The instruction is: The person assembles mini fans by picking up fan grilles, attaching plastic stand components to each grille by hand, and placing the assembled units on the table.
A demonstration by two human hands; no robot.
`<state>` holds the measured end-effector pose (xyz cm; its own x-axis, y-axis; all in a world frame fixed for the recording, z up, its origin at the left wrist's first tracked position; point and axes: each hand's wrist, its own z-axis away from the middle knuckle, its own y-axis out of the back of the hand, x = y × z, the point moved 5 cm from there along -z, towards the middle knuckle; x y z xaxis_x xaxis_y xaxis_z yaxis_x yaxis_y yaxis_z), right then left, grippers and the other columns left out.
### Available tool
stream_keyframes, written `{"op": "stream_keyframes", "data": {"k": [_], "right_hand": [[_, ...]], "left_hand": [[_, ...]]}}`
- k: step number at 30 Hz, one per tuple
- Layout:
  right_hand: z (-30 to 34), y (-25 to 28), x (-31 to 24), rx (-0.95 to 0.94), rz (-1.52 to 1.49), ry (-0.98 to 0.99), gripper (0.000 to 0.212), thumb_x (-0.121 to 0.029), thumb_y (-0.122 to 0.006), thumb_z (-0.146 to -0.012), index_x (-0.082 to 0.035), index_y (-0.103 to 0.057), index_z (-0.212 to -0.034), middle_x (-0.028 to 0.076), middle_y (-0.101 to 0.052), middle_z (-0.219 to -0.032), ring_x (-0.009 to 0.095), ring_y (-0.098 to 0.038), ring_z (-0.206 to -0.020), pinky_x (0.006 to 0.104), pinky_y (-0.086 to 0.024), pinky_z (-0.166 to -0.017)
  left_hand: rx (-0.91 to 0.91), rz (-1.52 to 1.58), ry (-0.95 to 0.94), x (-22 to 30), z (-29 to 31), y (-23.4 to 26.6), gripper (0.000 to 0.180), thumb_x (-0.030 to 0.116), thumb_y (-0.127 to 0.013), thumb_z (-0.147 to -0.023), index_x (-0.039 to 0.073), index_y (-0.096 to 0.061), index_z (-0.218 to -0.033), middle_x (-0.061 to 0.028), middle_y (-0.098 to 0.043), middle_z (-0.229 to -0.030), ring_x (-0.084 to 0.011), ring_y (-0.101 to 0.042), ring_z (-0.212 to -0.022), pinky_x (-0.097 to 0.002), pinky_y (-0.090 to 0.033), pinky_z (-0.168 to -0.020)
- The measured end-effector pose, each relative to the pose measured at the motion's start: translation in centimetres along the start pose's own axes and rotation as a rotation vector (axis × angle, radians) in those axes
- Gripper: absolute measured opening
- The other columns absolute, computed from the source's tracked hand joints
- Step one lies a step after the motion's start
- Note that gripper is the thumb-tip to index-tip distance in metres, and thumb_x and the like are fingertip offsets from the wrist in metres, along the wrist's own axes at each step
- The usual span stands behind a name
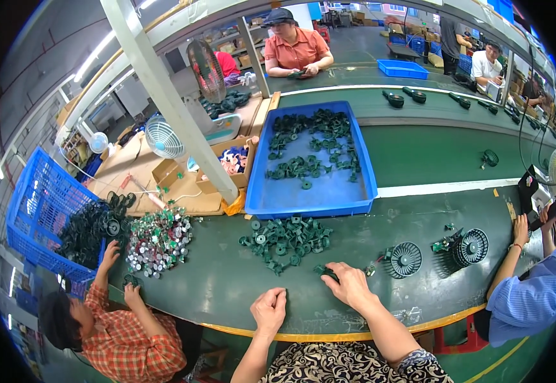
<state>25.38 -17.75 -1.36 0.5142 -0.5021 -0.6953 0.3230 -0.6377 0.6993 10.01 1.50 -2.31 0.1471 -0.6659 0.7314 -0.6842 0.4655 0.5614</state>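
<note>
My left hand (269,312) is closed above the green work table, near its front edge; what it holds, if anything, is hidden. Further right, the fingers of my right hand (350,285) close on a small dark green plastic part (324,272) at the tabletop. Ahead of both hands lies a loose pile of similar green plastic parts (285,244). To the right of my right hand stands a round green fan housing with slats (407,260), a small wired piece beside it. Another such fan housing (471,247) sits farther right.
A blue tray (310,209) with more green parts stands beyond the pile. At left are a heap of small motors (158,242) and a blue crate (41,204). Co-workers sit close on both sides. A green conveyor belt (431,153) runs behind.
</note>
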Motion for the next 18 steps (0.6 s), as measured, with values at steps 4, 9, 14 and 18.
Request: {"op": "stream_keyframes", "data": {"k": [4,9,14,18], "right_hand": [[0.03,0.07,-0.08,0.006,0.005,0.009,0.037,-0.027,-0.072,-0.093,-0.003,-0.069,-0.121,0.02,-0.072,-0.109,0.043,-0.071,-0.088,0.0509,-0.057,-0.078],[0.05,0.06,-0.07,0.013,-0.002,0.018,0.037,-0.027,-0.072,-0.093,-0.003,-0.069,-0.121,0.021,-0.072,-0.109,0.043,-0.071,-0.088,0.0507,-0.057,-0.078],[0.03,0.12,-0.13,0.008,0.003,0.005,0.037,-0.027,-0.072,-0.093,-0.003,-0.07,-0.121,0.02,-0.072,-0.109,0.043,-0.071,-0.088,0.0508,-0.057,-0.078],[0.03,0.17,-0.18,0.008,-0.002,0.008,0.037,-0.027,-0.073,-0.093,-0.003,-0.07,-0.12,0.02,-0.072,-0.109,0.043,-0.071,-0.088,0.0506,-0.057,-0.078]], "left_hand": [[0.005,-0.005,-0.027,0.2,-0.09,0.06,0.003,0.01,-0.076,-0.088,0.009,-0.074,-0.09,-0.0061,-0.057,-0.061,-0.0195,-0.055,-0.053,-0.0346,-0.045,-0.053],[-0.003,-0.016,-0.026,0.07,-0.04,0.03,0.004,0.01,-0.076,-0.088,0.009,-0.074,-0.09,-0.0068,-0.059,-0.062,-0.0198,-0.056,-0.052,-0.0345,-0.046,-0.053],[-0.009,-0.014,-0.025,-0.15,0.01,-0.12,0.004,0.011,-0.077,-0.088,0.009,-0.074,-0.09,-0.0061,-0.058,-0.061,-0.0199,-0.056,-0.054,-0.0349,-0.046,-0.054],[-0.008,-0.026,-0.049,-0.15,0.02,-0.13,0.005,0.013,-0.077,-0.087,0.011,-0.075,-0.092,-0.0047,-0.055,-0.06,-0.018,-0.056,-0.056,-0.0355,-0.046,-0.055]]}}
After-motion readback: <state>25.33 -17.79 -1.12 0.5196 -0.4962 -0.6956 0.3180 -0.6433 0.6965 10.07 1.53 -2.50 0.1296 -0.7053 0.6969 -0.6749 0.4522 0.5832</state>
